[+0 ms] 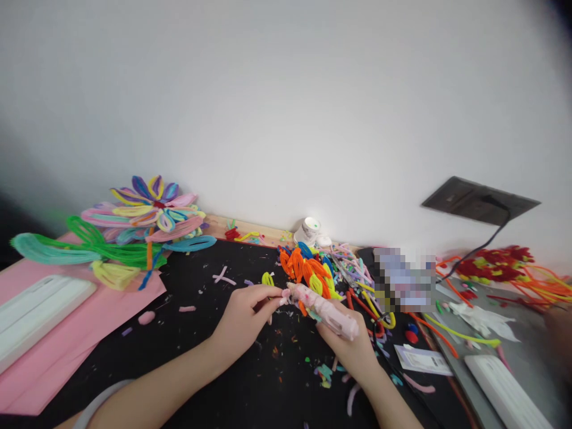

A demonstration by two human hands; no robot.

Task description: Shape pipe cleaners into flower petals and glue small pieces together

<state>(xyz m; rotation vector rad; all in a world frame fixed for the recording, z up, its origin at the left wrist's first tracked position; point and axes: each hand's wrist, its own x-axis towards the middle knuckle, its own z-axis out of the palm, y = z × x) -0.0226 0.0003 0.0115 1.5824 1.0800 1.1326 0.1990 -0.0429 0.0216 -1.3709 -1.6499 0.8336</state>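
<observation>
My right hand (346, 339) is wrapped round a pale pink glue gun (328, 313) that points up and to the left. Its nozzle meets a small pink piece (286, 293), pinched between the fingertips of my left hand (252, 310). Just behind the gun lies a bundle of orange, yellow and blue pipe-cleaner loops (308, 268). A small yellow-green loop (267, 279) rests on the black mat (192, 357) behind my left hand.
At the left, a multicoloured pipe-cleaner flower (156, 208) and a white case (44, 316) lie on pink paper (80, 345). Loose stems, a white cup (308, 229), a blurred phone-like object (402, 280) and a white box (507, 390) stand rightward. Part of another person's hand (558, 328) shows.
</observation>
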